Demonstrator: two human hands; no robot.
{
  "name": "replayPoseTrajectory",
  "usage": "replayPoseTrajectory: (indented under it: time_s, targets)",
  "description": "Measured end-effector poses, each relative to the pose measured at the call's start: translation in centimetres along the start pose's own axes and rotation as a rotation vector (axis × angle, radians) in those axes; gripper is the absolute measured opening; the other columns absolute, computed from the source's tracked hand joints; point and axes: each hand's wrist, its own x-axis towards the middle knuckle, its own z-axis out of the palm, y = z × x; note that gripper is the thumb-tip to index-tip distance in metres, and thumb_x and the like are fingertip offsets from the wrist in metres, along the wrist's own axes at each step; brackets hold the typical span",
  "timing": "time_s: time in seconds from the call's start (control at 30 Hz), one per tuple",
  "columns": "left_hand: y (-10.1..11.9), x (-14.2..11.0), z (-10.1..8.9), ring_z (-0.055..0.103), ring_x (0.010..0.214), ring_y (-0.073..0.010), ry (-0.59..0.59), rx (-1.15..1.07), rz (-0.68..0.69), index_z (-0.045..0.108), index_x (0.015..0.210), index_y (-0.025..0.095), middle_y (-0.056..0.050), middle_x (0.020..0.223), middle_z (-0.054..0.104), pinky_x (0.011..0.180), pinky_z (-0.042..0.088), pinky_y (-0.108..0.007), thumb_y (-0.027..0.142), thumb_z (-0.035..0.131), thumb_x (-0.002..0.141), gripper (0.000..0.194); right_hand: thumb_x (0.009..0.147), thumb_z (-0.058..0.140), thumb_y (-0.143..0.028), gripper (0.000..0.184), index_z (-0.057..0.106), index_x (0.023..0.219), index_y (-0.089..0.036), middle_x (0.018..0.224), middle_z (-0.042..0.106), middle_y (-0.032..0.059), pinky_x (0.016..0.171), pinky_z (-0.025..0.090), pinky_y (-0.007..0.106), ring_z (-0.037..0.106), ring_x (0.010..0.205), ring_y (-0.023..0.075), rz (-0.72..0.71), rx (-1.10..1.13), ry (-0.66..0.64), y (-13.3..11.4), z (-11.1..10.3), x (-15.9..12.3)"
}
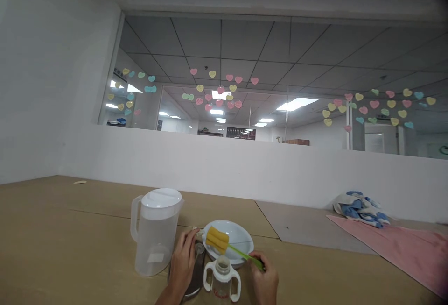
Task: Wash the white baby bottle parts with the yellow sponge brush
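My right hand [265, 277] grips the green handle of a bottle brush [217, 239], whose yellow sponge head is over the left part of a white bowl [241, 235]. Close to the sponge's left side, the fingers of my left hand [185, 256] are closed on a small, clear or whitish piece too small to name. A clear baby bottle [222, 274] with two white side handles stands uncapped between my hands, in front of the bowl. Partly behind my left hand lies a dark round dish [196, 288], with a small clear part [199, 249] at its far edge.
A lidded translucent pitcher [157, 237] of clear liquid stands left of my left hand. A pink cloth [402, 244] and a crumpled blue-and-white cloth [360, 209] lie at the right. The brown tabletop [87, 249] meets a white wall with a window.
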Motion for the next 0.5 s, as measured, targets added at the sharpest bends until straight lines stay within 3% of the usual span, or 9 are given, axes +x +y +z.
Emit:
replayPoseTrajectory:
  time_s: [0.23, 0.37, 0.5]
  targets:
    - [1.4, -0.4, -0.2, 0.059, 0.098, -0.0166, -0.080, -0.086, 0.115, 0.056, 0.111, 0.023, -0.007, 0.104, 0.060, 0.085, 0.051, -0.031, 0.021, 0.032, 0.090, 0.032, 0.056, 0.058, -0.034, 0.022, 0.067, 0.069, -0.018, 0.074, 0.069, 0.0038, 0.065, 0.047, 0.027, 0.062, 0.074, 0.0245, 0.051, -0.040, -0.021, -0.8, -0.1, -0.2]
    - [0.7, -0.2, -0.1, 0.059, 0.096, -0.0162, -0.098, -0.033, 0.048, 0.056, 0.111, 0.025, -0.006, 0.104, 0.059, 0.084, 0.051, -0.031, 0.018, 0.032, 0.088, 0.033, 0.056, 0.059, -0.034, 0.020, 0.066, 0.067, -0.019, 0.072, 0.068, 0.0026, 0.065, 0.046, 0.026, 0.062, 0.072, 0.0235, 0.050, -0.036, -0.041, -0.6, -0.1, -0.2]
    - [-0.1, 0.3, -0.2, 0.060, 0.093, -0.0165, -0.011, 0.007, -0.025, 0.057, 0.107, 0.022, -0.005, 0.099, 0.058, 0.081, 0.052, -0.032, 0.019, 0.031, 0.088, 0.033, 0.054, 0.060, -0.036, 0.021, 0.065, 0.065, -0.018, 0.066, 0.067, 0.0026, 0.059, 0.046, 0.025, 0.061, 0.066, 0.0227, 0.051, 0.012, -0.004, -0.4, -0.2, 0.1]
